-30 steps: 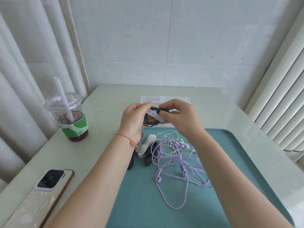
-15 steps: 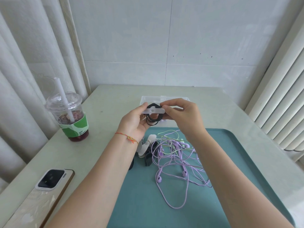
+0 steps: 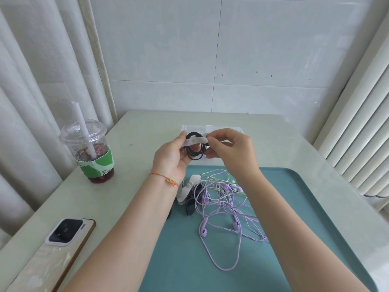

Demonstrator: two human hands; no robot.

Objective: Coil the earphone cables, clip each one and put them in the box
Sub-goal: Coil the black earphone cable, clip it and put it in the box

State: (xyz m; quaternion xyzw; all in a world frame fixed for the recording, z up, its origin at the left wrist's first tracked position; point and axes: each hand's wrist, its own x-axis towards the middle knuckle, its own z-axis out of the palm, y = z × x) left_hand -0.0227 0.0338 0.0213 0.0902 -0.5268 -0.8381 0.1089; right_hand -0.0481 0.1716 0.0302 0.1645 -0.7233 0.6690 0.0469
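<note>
Black cable, wound into one small round coil [image 3: 194, 149], sits between our two hands above the far edge of the teal tray [image 3: 305, 207]. One pale, translucent clip [image 3: 194, 141] lies across the top of the coil like a flat strap. Our left hand [image 3: 172, 159] pinches the clip's left end and the coil with curled fingers and thumb; our right hand [image 3: 230, 153] pinches the clip's right end between thumb and forefinger, the other fingers curled beneath.

Just behind the hands stands one clear plastic box [image 3: 211, 129], mostly hidden by them. On the tray we count a loose tangle of purple earphones [image 3: 221, 209], with three purple buds we can make out, and one thin green cable [image 3: 214, 173] threaded through its far side. Beside the tangle, under our left wrist, lie more clips [image 3: 187, 191], pale and dark; we cannot count them exactly.

Left of the tray the worktop [image 3: 130, 178] carries one drink cup [image 3: 90, 152] with a straw and one phone [image 3: 56, 245] lying face down near the front edge. The tray's near half and right side are bare, as is the worktop to the right of the box.
</note>
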